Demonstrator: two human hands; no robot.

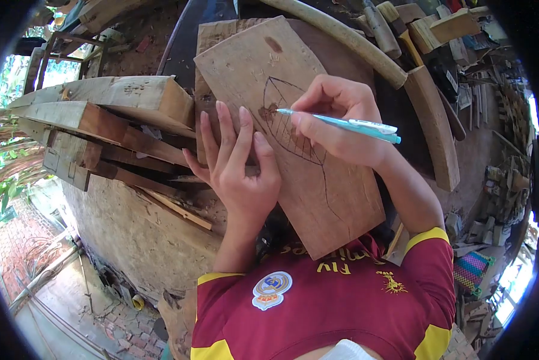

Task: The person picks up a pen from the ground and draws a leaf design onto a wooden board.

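Observation:
A flat brown wooden board lies tilted in front of me, its near end against my shirt. A dark leaf outline with a long curved stem and inner vein lines is drawn on it. My right hand is closed around a light-blue pen, whose tip meets the board near the left side of the leaf. Spread fingers show on my left hand, which rests at the board's left edge and holds nothing. Beneath the board, another wooden piece shows at the upper left.
Thick timber beams are stacked close on the left. A curved wooden piece lies beyond the board, and another curved piece stands to the right. Tools and wood blocks crowd the upper right. A colourful woven item sits lower right.

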